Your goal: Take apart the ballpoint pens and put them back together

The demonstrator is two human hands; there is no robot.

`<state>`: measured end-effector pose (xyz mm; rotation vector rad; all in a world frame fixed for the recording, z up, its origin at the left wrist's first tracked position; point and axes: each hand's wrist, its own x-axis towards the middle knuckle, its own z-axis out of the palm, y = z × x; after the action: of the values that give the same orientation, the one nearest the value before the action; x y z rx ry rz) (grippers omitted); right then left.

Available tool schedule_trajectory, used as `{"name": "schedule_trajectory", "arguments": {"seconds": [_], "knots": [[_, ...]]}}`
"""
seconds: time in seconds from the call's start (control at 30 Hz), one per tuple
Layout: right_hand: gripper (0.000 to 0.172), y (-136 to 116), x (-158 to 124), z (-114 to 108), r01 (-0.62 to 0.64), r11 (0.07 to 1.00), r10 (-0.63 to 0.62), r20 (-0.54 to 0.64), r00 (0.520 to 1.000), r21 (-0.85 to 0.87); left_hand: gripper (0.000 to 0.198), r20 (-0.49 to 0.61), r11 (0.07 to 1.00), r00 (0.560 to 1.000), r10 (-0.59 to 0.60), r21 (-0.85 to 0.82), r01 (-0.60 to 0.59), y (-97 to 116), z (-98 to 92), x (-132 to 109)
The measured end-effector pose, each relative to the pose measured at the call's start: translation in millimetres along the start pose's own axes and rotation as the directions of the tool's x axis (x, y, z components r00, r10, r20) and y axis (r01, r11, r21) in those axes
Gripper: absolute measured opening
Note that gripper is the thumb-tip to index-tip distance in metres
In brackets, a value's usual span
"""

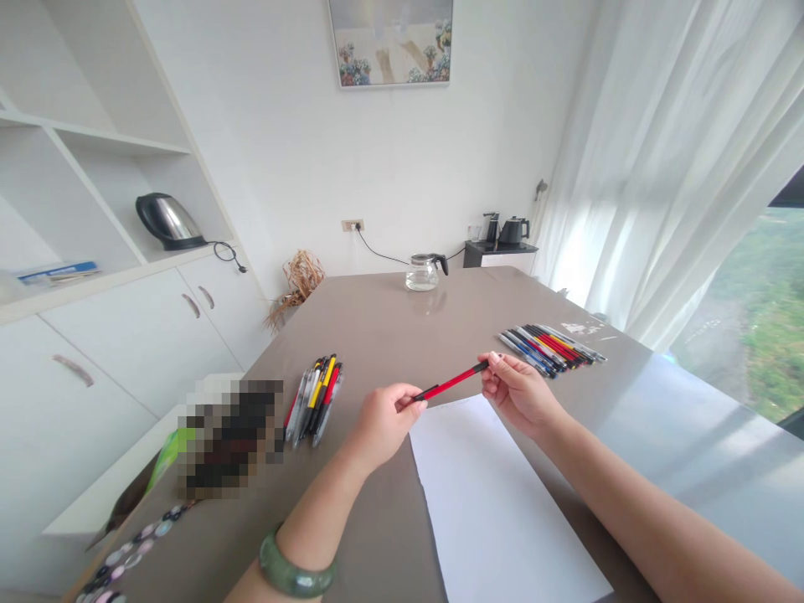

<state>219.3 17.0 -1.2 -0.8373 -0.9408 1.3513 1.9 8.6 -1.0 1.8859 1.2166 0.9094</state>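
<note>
A red pen with black ends (pixel 450 382) hangs level above the brown table (pixel 389 327), held at both ends. My left hand (pixel 384 420) pinches its left tip, and my right hand (pixel 518 390) pinches its right end. Below the hands lies a white sheet of paper (pixel 496 502). One bunch of several pens (pixel 316 397) lies to the left of my left hand. A second row of several pens (pixel 553 347) lies to the right, beyond my right hand.
A glass coffee pot (pixel 425 271) stands at the table's far end. A string of beads (pixel 129 548) lies at the near left edge. White cabinets (pixel 144 335) with a kettle (pixel 167 221) line the left wall. Curtains (pixel 653 167) hang on the right.
</note>
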Motion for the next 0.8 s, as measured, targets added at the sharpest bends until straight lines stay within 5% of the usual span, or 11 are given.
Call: {"name": "schedule_trajectory", "arguments": {"seconds": [0.43, 0.67, 0.8], "knots": [[0.021, -2.0, -3.1, 0.4, -0.016, 0.999, 0.015, 0.036, 0.999, 0.03, 0.032, -0.049, 0.939, 0.989, 0.137, 0.324, -0.114, 9.0, -4.2, -0.5], [0.021, -2.4, -2.7, -0.5, 0.002, 1.0, -0.002, 0.041, 0.999, -0.003, 0.037, 0.035, 0.992, 0.999, 0.006, 0.128, -0.011, 2.6, -2.0, -0.4], [0.022, -0.7, -1.1, -2.5, -0.007, 1.0, 0.007, 0.019, 1.0, -0.012, 0.035, -0.016, 1.0, 1.0, 0.008, 0.022, -0.008, -0.3, 0.1, 0.7]]}}
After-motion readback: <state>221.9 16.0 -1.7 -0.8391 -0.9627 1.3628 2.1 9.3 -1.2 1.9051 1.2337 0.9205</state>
